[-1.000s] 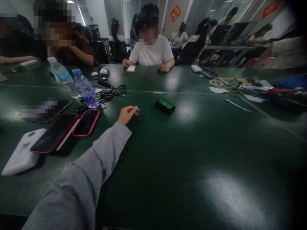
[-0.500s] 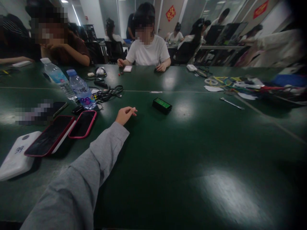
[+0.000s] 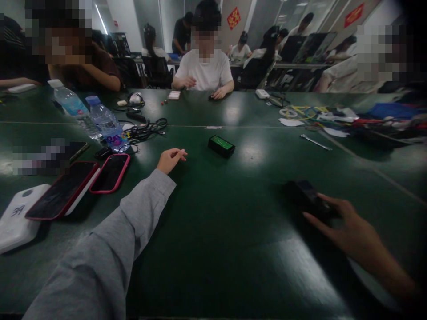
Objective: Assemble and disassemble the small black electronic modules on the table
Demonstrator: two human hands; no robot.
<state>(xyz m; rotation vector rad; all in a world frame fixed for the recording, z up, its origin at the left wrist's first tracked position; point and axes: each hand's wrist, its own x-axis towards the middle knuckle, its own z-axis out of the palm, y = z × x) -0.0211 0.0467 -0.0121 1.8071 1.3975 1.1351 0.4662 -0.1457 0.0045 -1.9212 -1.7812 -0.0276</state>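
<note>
One black rectangular box with a bright green face (image 3: 221, 146) lies on the dark green tabletop (image 3: 213, 231), touched by neither hand. Right of that box and nearer the wearer, the right hand (image 3: 348, 224) grasps a blurred, dark, blocky object (image 3: 304, 193) between thumb and fingers; it juts past their tips toward the box. It looks stiff, fairly light and perhaps slippery, best gripped by its sides. Left of the box, the left hand (image 3: 169, 160) rests loosely curled, nothing visible in it.

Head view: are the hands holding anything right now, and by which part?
The right hand holds a black object by its near end; blur and shadow hide the exact contact. No held thing shows in the left hand.
</note>
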